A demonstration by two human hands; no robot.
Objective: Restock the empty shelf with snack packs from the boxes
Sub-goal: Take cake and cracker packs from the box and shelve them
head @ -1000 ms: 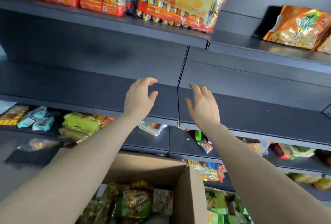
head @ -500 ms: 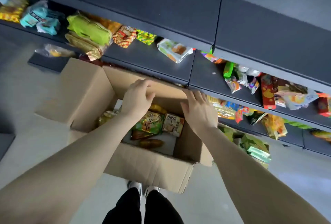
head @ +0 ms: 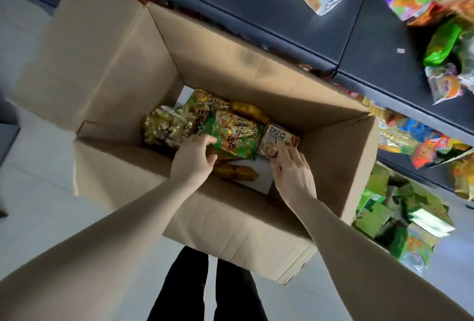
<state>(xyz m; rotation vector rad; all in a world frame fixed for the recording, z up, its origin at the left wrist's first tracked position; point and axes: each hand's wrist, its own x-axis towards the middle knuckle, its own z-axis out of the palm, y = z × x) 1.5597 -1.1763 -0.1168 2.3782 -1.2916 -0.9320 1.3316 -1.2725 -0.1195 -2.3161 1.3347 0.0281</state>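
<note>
An open cardboard box [head: 256,69] stands on the floor below me, holding several snack packs. My left hand [head: 193,159] is inside it and pinches the near corner of a green snack pack [head: 236,133]. My right hand [head: 292,174] grips the near edge of a white and orange snack pack [head: 278,139] lying to the right of the green one. A golden crinkly pack [head: 164,127] lies at the box's left, and an orange pack [head: 238,173] sits on the box floor between my hands.
Dark shelves [head: 282,12] with assorted snack packs run across the top and right. A second box with green packs [head: 400,218] sits on the floor at the right. My legs [head: 205,290] stand just behind the box. Grey floor lies to the left.
My view dropped from the empty shelf to the box. Both hands went down from shelf height into the box and took hold of packs.
</note>
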